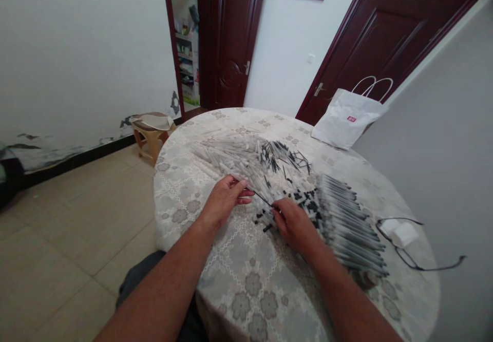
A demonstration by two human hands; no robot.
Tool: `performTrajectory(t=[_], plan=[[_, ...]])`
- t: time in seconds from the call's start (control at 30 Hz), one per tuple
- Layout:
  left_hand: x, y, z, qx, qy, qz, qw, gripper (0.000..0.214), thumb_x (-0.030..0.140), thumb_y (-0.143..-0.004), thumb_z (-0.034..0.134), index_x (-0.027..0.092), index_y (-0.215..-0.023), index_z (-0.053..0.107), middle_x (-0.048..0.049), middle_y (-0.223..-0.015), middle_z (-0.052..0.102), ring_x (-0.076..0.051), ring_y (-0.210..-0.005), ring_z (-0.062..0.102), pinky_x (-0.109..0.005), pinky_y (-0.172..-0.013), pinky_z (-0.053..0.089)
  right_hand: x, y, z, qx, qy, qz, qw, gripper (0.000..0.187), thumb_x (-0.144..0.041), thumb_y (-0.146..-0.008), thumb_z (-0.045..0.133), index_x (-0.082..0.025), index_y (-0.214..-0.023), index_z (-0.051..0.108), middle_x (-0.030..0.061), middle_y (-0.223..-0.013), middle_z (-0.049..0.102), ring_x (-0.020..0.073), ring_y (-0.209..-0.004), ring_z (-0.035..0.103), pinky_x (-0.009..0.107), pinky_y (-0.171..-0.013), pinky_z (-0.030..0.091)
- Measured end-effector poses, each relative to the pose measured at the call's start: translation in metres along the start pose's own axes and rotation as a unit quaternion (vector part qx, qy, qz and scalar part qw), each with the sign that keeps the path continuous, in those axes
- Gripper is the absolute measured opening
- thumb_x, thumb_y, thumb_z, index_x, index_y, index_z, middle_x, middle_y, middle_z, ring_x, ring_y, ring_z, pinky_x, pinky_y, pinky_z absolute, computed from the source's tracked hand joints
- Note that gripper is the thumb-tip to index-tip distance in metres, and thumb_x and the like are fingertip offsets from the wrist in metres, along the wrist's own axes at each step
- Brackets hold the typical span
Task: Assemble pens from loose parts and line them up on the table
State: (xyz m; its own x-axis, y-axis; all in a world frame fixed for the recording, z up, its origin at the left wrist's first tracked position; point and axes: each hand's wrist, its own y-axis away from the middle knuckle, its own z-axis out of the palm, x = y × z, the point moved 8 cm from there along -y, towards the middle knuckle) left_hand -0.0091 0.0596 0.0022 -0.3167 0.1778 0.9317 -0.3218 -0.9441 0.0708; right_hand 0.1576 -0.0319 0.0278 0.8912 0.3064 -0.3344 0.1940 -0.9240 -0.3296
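On a round table (pixel 250 280) with a flowered cloth lie many pen parts. A heap of clear pen barrels (pixel 231 157) spreads at the middle left, with black refills (pixel 285 157) behind it. My left hand (pixel 227 195) pinches a clear barrel at the heap's near edge. My right hand (pixel 292 221) is closed on a thin black refill (pixel 264 199) that points toward the left hand. Small black caps (pixel 304 201) lie scattered beside the right hand. A neat stack of assembled pens (pixel 346 224) lies to its right.
A white paper bag (pixel 348 118) leans at the table's far right. A white charger with a black cable (pixel 404 236) sits at the right edge, near the wall. A small wooden stool (pixel 152 131) stands on the tiled floor at left. Dark doors stand behind.
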Motion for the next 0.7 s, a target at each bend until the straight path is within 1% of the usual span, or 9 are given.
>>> performTrajectory(t=[0.1,0.23,0.3,0.37,0.43,0.5,0.57,0.63,0.7], plan=[[-0.004,0.002,0.004,-0.019,-0.009,-0.016,1.000,0.024,0.036,-0.085,0.071,0.016,-0.094,0.059,-0.0109,-0.097,0.073,-0.021,-0.080,0.074,-0.029,-0.064,0.060,-0.009,0.000,-0.002,0.012,-0.043,-0.017,0.999,0.019,-0.016,-0.096,0.047,-0.019,-0.109,0.061,0.0080,-0.098,0.065,0.0199,-0.089,0.063,0.030,-0.082,0.047],[-0.010,0.006,0.014,-0.077,0.015,-0.055,0.995,0.025,0.035,-0.085,0.073,0.016,-0.093,0.058,-0.0114,-0.097,0.074,-0.021,-0.080,0.075,-0.028,-0.064,0.059,-0.015,-0.001,-0.006,0.022,-0.125,-0.013,0.992,0.022,-0.020,-0.097,0.050,-0.020,-0.113,0.064,0.0073,-0.101,0.068,0.0195,-0.092,0.065,0.031,-0.084,0.049],[-0.012,0.010,0.018,-0.101,0.040,-0.073,0.991,0.026,0.035,-0.085,0.073,0.016,-0.093,0.058,-0.0118,-0.097,0.074,-0.021,-0.082,0.075,-0.029,-0.065,0.060,-0.010,0.001,-0.006,0.027,-0.187,0.018,0.982,0.022,-0.026,-0.097,0.054,-0.021,-0.115,0.065,0.0055,-0.098,0.070,0.0180,-0.088,0.066,0.029,-0.080,0.050],[-0.013,0.014,0.023,-0.128,0.059,-0.096,0.985,0.027,0.035,-0.083,0.075,0.015,-0.093,0.059,-0.0128,-0.096,0.074,-0.022,-0.082,0.075,-0.030,-0.065,0.060,-0.001,0.005,-0.004,0.033,-0.261,0.066,0.963,0.023,-0.033,-0.095,0.060,-0.022,-0.114,0.065,0.0029,-0.090,0.070,0.0158,-0.077,0.065,0.027,-0.071,0.050],[-0.015,0.021,0.031,-0.167,0.071,-0.124,0.975,0.028,0.033,-0.081,0.078,0.015,-0.093,0.060,-0.0138,-0.095,0.074,-0.022,-0.081,0.075,-0.030,-0.064,0.060,0.005,0.009,-0.002,0.042,-0.320,0.102,0.941,0.024,-0.037,-0.092,0.065,-0.021,-0.109,0.065,0.0007,-0.082,0.068,0.0140,-0.067,0.062,0.025,-0.063,0.048],[-0.017,0.029,0.040,-0.214,0.079,-0.148,0.962,0.028,0.032,-0.080,0.079,0.014,-0.093,0.062,-0.0136,-0.092,0.075,-0.021,-0.078,0.074,-0.028,-0.063,0.060,0.005,0.011,-0.001,0.053,-0.346,0.115,0.930,0.023,-0.040,-0.090,0.067,-0.021,-0.104,0.066,0.0001,-0.078,0.067,0.0136,-0.065,0.060,0.024,-0.060,0.046],[-0.018,0.035,0.047,-0.247,0.079,-0.163,0.952,0.027,0.032,-0.080,0.079,0.014,-0.092,0.064,-0.0129,-0.088,0.075,-0.020,-0.075,0.074,-0.027,-0.063,0.059,0.002,0.013,-0.003,0.058,-0.351,0.115,0.927,0.022,-0.041,-0.089,0.068,-0.021,-0.100,0.067,0.0003,-0.077,0.067,0.0139,-0.066,0.059,0.024,-0.060,0.046],[-0.019,0.036,0.048,-0.247,0.073,-0.167,0.952,0.026,0.033,-0.080,0.080,0.014,-0.091,0.065,-0.0128,-0.086,0.075,-0.020,-0.075,0.074,-0.027,-0.064,0.059,-0.001,0.013,-0.003,0.054,-0.365,0.115,0.922,0.023,-0.042,-0.089,0.067,-0.021,-0.098,0.067,0.0007,-0.077,0.067,0.0139,-0.066,0.059,0.024,-0.060,0.046],[-0.019,0.034,0.045,-0.227,0.068,-0.164,0.957,0.027,0.034,-0.079,0.080,0.014,-0.091,0.066,-0.0132,-0.086,0.076,-0.020,-0.074,0.074,-0.027,-0.065,0.059,-0.003,0.013,-0.001,0.033,-0.398,0.118,0.909,0.024,-0.043,-0.090,0.066,-0.021,-0.099,0.067,0.0009,-0.078,0.067,0.0135,-0.064,0.058,0.024,-0.058,0.046]])
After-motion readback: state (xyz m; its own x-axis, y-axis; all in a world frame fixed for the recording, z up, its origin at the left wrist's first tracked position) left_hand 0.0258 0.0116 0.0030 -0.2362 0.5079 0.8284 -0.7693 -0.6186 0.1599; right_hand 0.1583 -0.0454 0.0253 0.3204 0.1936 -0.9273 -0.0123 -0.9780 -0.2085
